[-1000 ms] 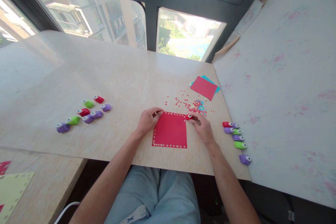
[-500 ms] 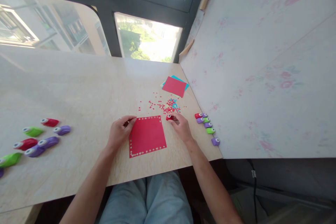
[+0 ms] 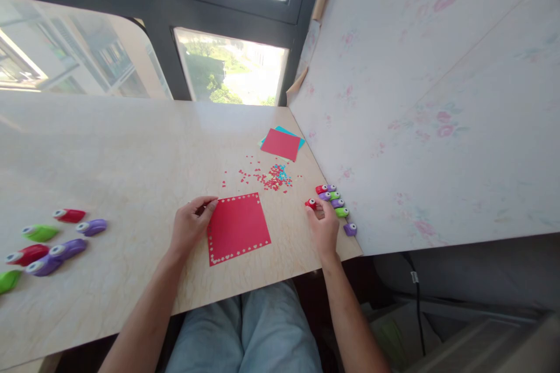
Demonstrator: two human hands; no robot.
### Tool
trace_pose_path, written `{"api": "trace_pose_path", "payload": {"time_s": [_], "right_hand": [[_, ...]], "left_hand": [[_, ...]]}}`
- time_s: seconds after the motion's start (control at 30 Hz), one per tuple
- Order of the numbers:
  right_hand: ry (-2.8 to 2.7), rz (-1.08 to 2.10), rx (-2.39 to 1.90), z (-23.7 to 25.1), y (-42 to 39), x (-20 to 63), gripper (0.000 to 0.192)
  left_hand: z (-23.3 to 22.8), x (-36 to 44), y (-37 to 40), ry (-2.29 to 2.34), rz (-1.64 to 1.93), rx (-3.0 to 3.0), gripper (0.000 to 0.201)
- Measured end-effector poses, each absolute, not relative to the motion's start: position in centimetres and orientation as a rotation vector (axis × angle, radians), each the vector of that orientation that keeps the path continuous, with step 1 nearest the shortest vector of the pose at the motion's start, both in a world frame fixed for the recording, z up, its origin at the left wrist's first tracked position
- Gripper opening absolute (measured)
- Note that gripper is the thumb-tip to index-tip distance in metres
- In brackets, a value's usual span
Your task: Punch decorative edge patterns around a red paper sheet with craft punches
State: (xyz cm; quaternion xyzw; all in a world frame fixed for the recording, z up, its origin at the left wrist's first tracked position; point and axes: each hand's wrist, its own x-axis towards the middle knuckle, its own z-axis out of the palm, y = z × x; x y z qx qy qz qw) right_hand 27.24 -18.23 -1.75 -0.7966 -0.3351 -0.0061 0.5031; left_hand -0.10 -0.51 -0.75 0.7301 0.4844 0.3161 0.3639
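A square sheet of red paper [image 3: 240, 226] lies on the table with small shapes punched along its edges; part of the right edge is unpunched. My left hand [image 3: 192, 220] is closed on its top left corner, thumb and fingers pinching the paper. In my right hand [image 3: 322, 224] is a small red craft punch [image 3: 311, 203], held between thumb and fingers above the table, apart from the sheet. Just beyond that hand stands a cluster of small red, purple and green punches [image 3: 337, 203], with one purple punch [image 3: 350, 229] a little nearer me.
Red and blue paper confetti [image 3: 275, 177] is scattered behind the sheet. A stack of coloured paper [image 3: 281, 144] sits near the wall [image 3: 394, 70]. Larger punches [image 3: 70, 249] in red, green and purple lie on the left of the table [image 3: 131, 186]. A window frame [image 3: 161, 17] borders the back.
My right hand has moved right with the red craft punch, away from the sheet and up to the small punches. My left hand still holds the corner. The view has shifted slightly.
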Motion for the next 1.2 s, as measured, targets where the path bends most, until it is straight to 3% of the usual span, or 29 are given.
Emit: {"api": "trace_pose_path", "payload": {"time_s": [0.33,0.93,1.2], "right_hand": [[-0.835,-0.170,-2.094,-1.5,-18.8,28.7,0.029],[-0.873,-0.171,-2.161,-1.7,-18.8,29.3,0.066],[-0.844,-0.183,-2.411,-1.3,-18.0,29.6,0.057]], "left_hand": [[-0.6,-0.2,-0.6,1.250,0.828,1.880,0.036],[-0.6,-0.1,-0.6,1.255,0.843,1.864,0.035],[-0.9,-0.2,-0.5,1.251,0.844,1.848,0.035]]}}
